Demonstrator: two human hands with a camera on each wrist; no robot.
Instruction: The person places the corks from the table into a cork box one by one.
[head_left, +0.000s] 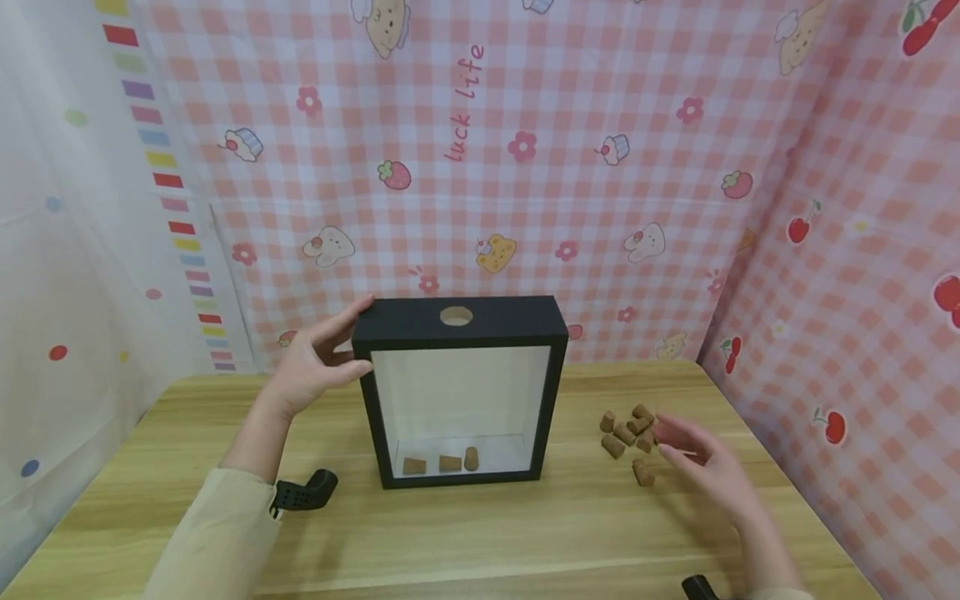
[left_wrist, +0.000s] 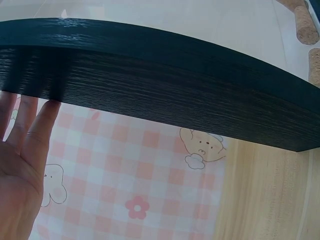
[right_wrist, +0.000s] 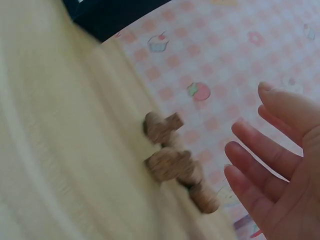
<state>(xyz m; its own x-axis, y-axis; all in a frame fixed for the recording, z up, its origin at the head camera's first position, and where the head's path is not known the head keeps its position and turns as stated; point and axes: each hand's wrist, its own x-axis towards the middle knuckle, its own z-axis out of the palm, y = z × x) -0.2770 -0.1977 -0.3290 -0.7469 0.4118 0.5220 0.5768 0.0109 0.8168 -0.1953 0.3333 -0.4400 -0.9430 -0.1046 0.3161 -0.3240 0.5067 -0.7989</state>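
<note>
The left hand (head_left: 311, 368) holds the black box (head_left: 513, 318) at its ten o'clock, the right hand (head_left: 708, 468) beside loose corks (head_left: 612, 447) toward three o'clock.

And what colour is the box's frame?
The box's frame is black; the head view shows it best.

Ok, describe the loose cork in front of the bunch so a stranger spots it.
On the light wooden table, find the upright black-framed box with a white interior. Right of it lies a bunch of brown corks. The stubby brown cork lies nearest the camera, a gap separating it.
</note>
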